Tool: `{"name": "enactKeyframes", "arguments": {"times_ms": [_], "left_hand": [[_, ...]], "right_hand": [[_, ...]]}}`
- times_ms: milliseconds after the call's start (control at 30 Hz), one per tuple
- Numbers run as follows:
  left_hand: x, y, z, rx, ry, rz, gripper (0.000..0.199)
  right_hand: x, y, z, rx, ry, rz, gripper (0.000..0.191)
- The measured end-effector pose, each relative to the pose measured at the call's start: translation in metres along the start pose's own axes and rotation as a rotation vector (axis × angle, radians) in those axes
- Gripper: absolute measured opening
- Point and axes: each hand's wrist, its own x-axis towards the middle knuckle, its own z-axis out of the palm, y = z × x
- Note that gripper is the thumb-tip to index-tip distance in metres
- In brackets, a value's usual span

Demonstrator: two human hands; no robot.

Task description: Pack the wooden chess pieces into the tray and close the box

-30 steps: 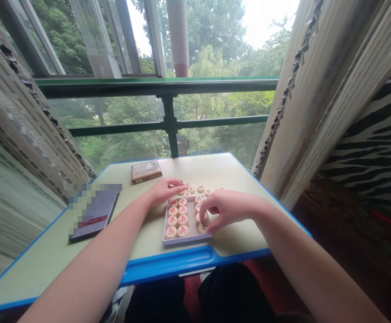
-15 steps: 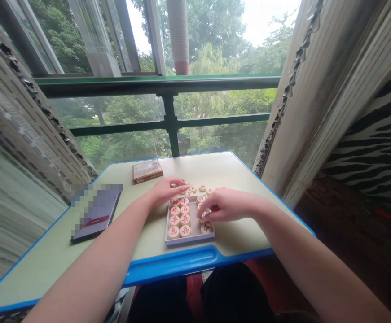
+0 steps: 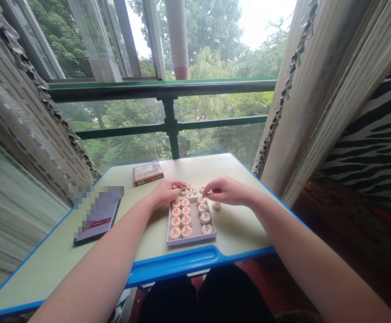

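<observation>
In the head view, a shallow white box (image 3: 197, 225) holds round wooden Chinese chess pieces. Red-marked pieces (image 3: 181, 220) fill two columns on its left. Dark-marked pieces (image 3: 205, 217) form a column along its right side, with bare box floor between. My left hand (image 3: 164, 192) is open at the box's far left corner, its fingertips at a cluster of loose pieces (image 3: 190, 190). My right hand (image 3: 227, 190) is over the far right corner, thumb and fingers apart, fingertips beside the farthest dark-marked piece (image 3: 201, 200). Another loose piece (image 3: 216, 205) lies right of the box, below that hand.
The box and pieces rest on a pale table (image 3: 141, 244) with a blue rim and front groove. A flat brown box (image 3: 148, 173) lies at the back left. Nearer is a dark flat case (image 3: 97, 220), partly blurred out. A green railing (image 3: 170, 121) stands behind the table.
My right hand has moved away from the near right of the box to its far right corner, uncovering the dark-marked column. My left hand has barely moved.
</observation>
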Motion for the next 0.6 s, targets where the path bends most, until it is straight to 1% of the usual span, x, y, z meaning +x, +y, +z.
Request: {"name": "enactKeyframes", "arguments": {"times_ms": [33, 100, 133, 167, 233, 300, 433, 533, 600], "left_hand": [[0.000, 0.000, 0.000, 0.013, -0.012, -0.003, 0.035], [0.000, -0.001, 0.000, 0.024, -0.041, -0.012, 0.036], [0.000, -0.001, -0.001, 0.023, -0.055, -0.015, 0.036], [0.000, -0.001, -0.001, 0.020, -0.066, -0.018, 0.036], [0.000, -0.002, -0.002, 0.021, -0.074, -0.014, 0.037], [0.000, -0.002, -0.002, 0.035, -0.071, 0.007, 0.037], [0.001, -0.002, -0.002, 0.070, -0.069, 0.059, 0.035], [0.001, 0.000, -0.002, 0.062, -0.083, 0.070, 0.033], [0.002, 0.001, -0.001, 0.047, -0.093, 0.066, 0.032]], "right_hand": [[0.003, 0.005, 0.002, -0.033, 0.083, 0.020, 0.024], [0.011, 0.016, 0.008, -0.128, 0.232, 0.016, 0.022], [0.014, 0.022, 0.012, -0.164, 0.273, 0.001, 0.021], [0.017, 0.026, 0.016, -0.185, 0.281, -0.018, 0.021], [0.022, 0.032, 0.023, -0.192, 0.280, -0.042, 0.022], [0.026, 0.034, 0.027, -0.185, 0.240, -0.069, 0.024], [0.029, 0.025, 0.029, -0.147, 0.125, -0.130, 0.028], [0.028, 0.019, 0.029, -0.106, 0.040, -0.174, 0.030], [0.028, 0.019, 0.029, -0.096, 0.025, -0.172, 0.032]]}}
